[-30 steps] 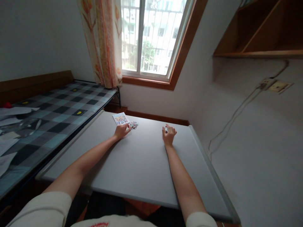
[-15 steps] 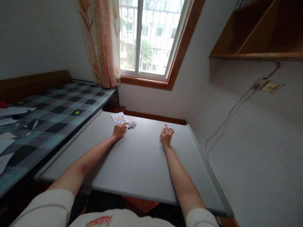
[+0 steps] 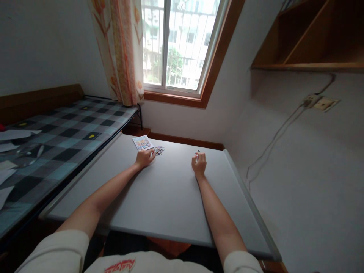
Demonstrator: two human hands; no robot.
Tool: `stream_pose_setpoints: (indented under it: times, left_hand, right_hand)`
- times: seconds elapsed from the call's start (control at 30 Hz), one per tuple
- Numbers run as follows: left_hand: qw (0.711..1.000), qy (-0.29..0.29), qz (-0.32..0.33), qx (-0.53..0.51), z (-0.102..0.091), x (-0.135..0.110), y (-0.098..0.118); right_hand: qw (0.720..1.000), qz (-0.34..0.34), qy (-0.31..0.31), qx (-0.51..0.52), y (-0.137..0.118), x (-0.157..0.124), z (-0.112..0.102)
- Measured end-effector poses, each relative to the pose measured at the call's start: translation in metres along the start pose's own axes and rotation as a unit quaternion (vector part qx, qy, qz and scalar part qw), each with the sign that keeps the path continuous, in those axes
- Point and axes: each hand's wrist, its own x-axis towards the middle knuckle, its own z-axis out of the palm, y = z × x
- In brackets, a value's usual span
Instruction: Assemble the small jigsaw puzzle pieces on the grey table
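Note:
My left hand [image 3: 145, 158] rests on the table with its fingers curled at the near left edge of a pile of tiny multicoloured pieces [image 3: 159, 151], which look like jigsaw pieces. What lies between its fingertips is too small to make out. Just behind that hand lies a colourful picture card [image 3: 142, 141], flat on the tabletop. Farther right, my right hand [image 3: 199, 163] is closed, its fingers bent in beside a few small pieces [image 3: 197, 151]. A small pale and reddish spot shows at its fingertips, too tiny to name.
Both forearms lie over a light grey table [image 3: 167, 193]. At left stands a bed [image 3: 108, 113] with a checked cover, papers [image 3: 17, 134] and a clear plastic item on it. Beyond are a curtain [image 3: 122, 53] and a window; a wooden shelf [image 3: 307, 66] hangs at right above cables.
My right hand's extended fingers have curled in, uncovering more of the small pieces ahead of it. My left hand's pointing finger has bent and drawn back slightly toward me at the pile's edge.

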Motion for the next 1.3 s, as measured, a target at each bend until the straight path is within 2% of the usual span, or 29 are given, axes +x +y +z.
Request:
stream_pose_setpoints:
  times: [0.27, 0.47, 0.77, 0.87, 1.1, 1.3]
  left_hand:
    - [1.0, -0.016, -0.02, -0.015, -0.005, 0.002, 0.007]
    - [1.0, -0.011, -0.024, -0.008, -0.007, 0.0, 0.01]
    - [0.993, -0.039, -0.094, -0.06, -0.009, 0.001, 0.006]
    - [0.992, -0.041, -0.099, -0.066, -0.009, 0.001, 0.006]
    - [0.993, -0.047, -0.093, -0.062, -0.01, 0.001, 0.007]
    - [0.992, -0.05, -0.088, -0.074, -0.009, 0.0, 0.006]
  right_hand:
    - [0.997, 0.067, -0.032, 0.026, -0.003, -0.001, -0.003]
    - [0.992, 0.112, -0.02, 0.047, -0.003, 0.0, -0.006]
    - [0.99, 0.127, -0.019, 0.061, -0.011, 0.0, -0.013]
    - [0.989, 0.116, -0.05, 0.072, -0.017, -0.002, -0.013]
    - [0.977, 0.074, -0.18, 0.085, -0.019, -0.001, -0.007]
    - [0.971, 0.066, -0.222, 0.055, -0.018, -0.001, -0.007]
